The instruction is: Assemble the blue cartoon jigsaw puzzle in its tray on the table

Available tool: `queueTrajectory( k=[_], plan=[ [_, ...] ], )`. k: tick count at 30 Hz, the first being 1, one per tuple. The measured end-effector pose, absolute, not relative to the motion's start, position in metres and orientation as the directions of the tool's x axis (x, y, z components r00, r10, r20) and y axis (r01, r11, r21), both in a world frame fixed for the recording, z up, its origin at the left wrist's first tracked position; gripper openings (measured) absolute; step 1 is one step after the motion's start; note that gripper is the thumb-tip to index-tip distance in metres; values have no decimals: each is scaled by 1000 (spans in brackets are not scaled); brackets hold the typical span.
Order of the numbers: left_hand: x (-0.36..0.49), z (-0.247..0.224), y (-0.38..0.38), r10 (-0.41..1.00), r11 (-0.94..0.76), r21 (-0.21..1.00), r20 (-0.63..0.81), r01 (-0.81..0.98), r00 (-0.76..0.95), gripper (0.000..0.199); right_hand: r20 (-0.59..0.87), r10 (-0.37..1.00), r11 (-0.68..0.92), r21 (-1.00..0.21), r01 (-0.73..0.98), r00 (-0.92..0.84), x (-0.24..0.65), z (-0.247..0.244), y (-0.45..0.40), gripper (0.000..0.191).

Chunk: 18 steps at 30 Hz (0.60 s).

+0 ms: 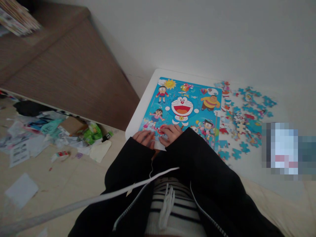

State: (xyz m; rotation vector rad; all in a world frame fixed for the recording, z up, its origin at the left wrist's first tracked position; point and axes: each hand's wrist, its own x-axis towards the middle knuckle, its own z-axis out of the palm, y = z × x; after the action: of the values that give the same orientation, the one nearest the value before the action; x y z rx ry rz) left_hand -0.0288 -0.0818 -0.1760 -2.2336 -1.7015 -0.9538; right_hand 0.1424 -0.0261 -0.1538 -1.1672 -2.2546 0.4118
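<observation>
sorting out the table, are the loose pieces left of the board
No, the loose jigsaw pieces lie right of the Doraemon puzzle board.

We see our two arms in black sleeves. Our left arm [128, 171] and our right arm [197, 161] come forward from the bottom of the view and bend inward, toward the middle. Our left hand [144, 137] lies low and rather flat, with its back upward and its fingers [148, 135] pointing to our right. Our right hand [171, 134] is just beside it, with its back upward too, and its fingers [162, 131] are curled down and point to our left. The two hands are very near, but we cannot tell if they touch. The cuffs hide both wrists.
</observation>
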Motion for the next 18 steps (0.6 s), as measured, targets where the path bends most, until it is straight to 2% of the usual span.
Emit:
queueTrajectory(
  k=[7, 13, 15, 18],
  plan=[
    [-36, -179, -75, 741, -414, 220, 644, 884, 187, 40, 254, 884, 445, -714, 540, -393, 141, -142, -26, 7],
    [-41, -173, -69, 792, -385, 241, 581, 891, 185, 57, 263, 935, 355, -670, 652, -238, 181, -127, -32, 11],
    [-43, -169, -69, 808, -382, 236, 555, 893, 199, 60, 277, 951, 297, -689, 660, -139, 207, -121, -41, 11],
    [-38, -165, -69, 789, -462, 188, 533, 867, 306, 61, 261, 959, 140, -773, 618, 109, 250, -115, -50, 13]
  ],
)
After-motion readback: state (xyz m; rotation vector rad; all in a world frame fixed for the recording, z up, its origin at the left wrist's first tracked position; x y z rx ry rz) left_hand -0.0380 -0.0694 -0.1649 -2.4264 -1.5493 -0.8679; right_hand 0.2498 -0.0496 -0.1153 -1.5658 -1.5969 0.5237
